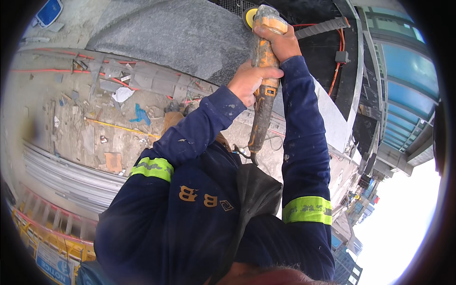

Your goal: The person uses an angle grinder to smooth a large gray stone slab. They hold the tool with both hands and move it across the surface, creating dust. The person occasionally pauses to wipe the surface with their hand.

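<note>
Both of my hands are wrapped round a dusty yellow and black angle grinder (267, 57). My left hand (251, 81) grips the middle of its body, while my right hand (281, 42) holds it closer to the head. A round yellow disc (249, 18) shows at the far left side of the grinder's head. The disc is beside a grey speckled stone slab (175, 35); I cannot tell whether it touches anything. From the tool's rear end a dark cord (247, 154) hangs toward my body.
Orange cords (338, 61) run at the right and along the left. Rubble, a blue scrap (139, 115) and a yellow strip (121, 126) lie on the floor. Long metal lengths (71, 171) and a red ladder-like frame (52, 216) are at the lower left. A ribbed grey hose (323, 27) lies beyond my right hand.
</note>
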Action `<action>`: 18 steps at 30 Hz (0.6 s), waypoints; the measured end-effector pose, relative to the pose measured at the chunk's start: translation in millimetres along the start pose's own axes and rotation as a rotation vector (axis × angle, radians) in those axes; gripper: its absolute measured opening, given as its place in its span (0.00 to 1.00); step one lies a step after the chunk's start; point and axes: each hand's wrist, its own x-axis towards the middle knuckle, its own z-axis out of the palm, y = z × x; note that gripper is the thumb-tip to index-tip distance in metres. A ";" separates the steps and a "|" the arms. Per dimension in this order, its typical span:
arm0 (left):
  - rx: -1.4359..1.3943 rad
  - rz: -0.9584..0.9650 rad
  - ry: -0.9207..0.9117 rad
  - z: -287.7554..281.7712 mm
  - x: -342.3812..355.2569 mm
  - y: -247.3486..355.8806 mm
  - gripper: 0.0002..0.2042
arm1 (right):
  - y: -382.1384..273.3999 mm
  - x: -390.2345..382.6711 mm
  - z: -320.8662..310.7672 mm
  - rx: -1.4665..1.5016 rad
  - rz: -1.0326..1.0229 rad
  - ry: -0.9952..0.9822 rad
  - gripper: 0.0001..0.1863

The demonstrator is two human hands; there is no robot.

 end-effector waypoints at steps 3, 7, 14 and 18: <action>-0.008 -0.036 0.018 -7.9 2.9 -0.6 0.16 | 8.3 2.9 6.5 0.011 0.031 -0.031 0.49; -0.025 -0.040 0.058 -11.8 1.4 1.7 0.17 | 12.6 6.5 17.0 0.062 0.019 -0.052 0.49; 0.005 -0.023 0.038 -11.2 3.9 -1.0 0.15 | 17.6 8.8 13.7 0.034 0.033 -0.041 0.50; 0.009 -0.033 0.060 -14.6 5.8 -2.0 0.15 | 20.9 8.9 16.8 0.057 0.052 -0.047 0.50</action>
